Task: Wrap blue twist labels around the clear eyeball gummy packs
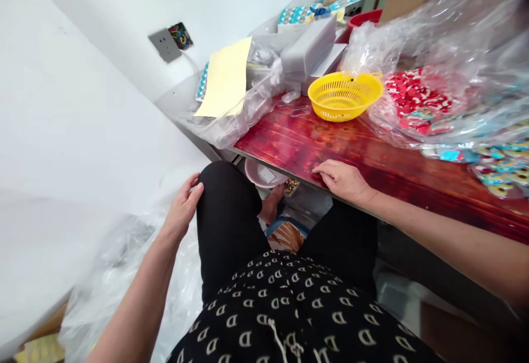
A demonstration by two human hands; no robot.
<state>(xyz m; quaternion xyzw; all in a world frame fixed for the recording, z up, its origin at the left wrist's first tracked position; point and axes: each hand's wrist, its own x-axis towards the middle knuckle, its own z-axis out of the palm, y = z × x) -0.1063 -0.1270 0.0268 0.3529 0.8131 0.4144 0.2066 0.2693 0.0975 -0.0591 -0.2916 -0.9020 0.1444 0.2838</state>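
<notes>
My left hand (184, 204) rests against the outer side of my knee in black trousers (225, 203). Its fingers are loosely apart, with nothing in them. On the front edge of the red-brown wooden table (285, 137) lies my right hand (343, 180), its fingers bent and drawn together. Whether anything small is between those fingertips is hidden. Beyond it stands a yellow plastic basket (345, 97) with slotted sides, in which I see no contents. To the basket's right, a clear plastic bag (392, 126) holds many small red and white pieces (417, 98).
Flat printed pieces (504, 170) lie at the table's right. A yellow sheet (227, 76) rests on a clear bin at the left, near stacked translucent boxes (309, 46). Under the table are a pink basin (252, 171) and a tray of small gold-coloured pieces (291, 187). A wall socket (164, 44) is behind.
</notes>
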